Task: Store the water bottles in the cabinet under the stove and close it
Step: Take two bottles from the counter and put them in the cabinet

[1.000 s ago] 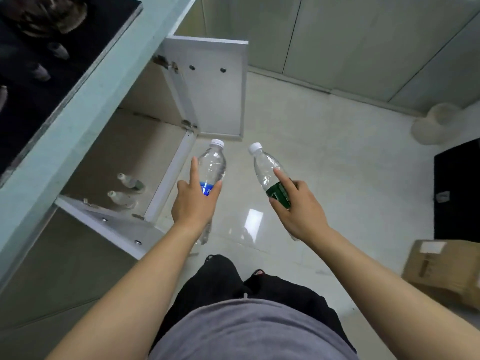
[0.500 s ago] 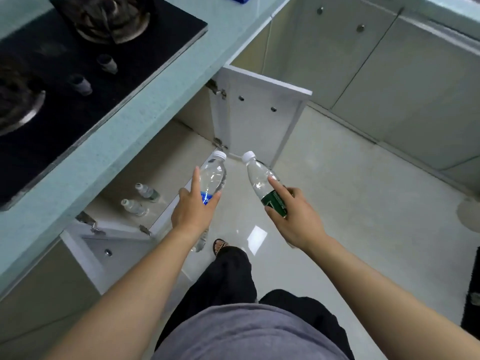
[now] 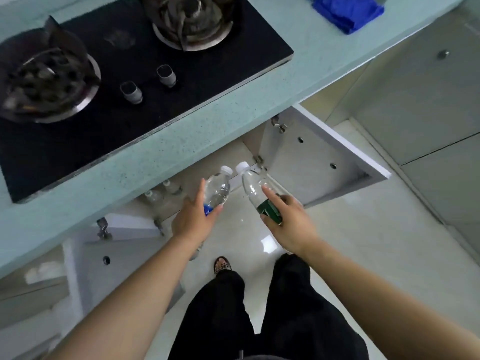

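My left hand (image 3: 191, 220) grips a clear bottle with a blue label (image 3: 217, 189), white cap pointing away. My right hand (image 3: 291, 227) grips a clear bottle with a green label (image 3: 255, 189), forefinger laid along it. Both bottles hang side by side, caps almost touching, in front of the open cabinet under the stove (image 3: 220, 162). Two more bottles (image 3: 162, 192) stand inside on the cabinet floor, partly hidden by the counter edge. The right cabinet door (image 3: 319, 157) and the left door (image 3: 85, 258) are swung wide open.
A black gas stove (image 3: 145, 74) with two burners and two knobs sits in the pale green counter (image 3: 166, 157). A blue cloth (image 3: 346, 11) lies at the counter's far right. Closed beige cabinets (image 3: 426, 105) line the right side. My legs and a sandalled foot (image 3: 222, 265) stand on the glossy floor.
The view has tilted up, bringing the stove and blue cloth into sight. Both hands have carried the bottles closer to the cabinet opening and nearer each other.
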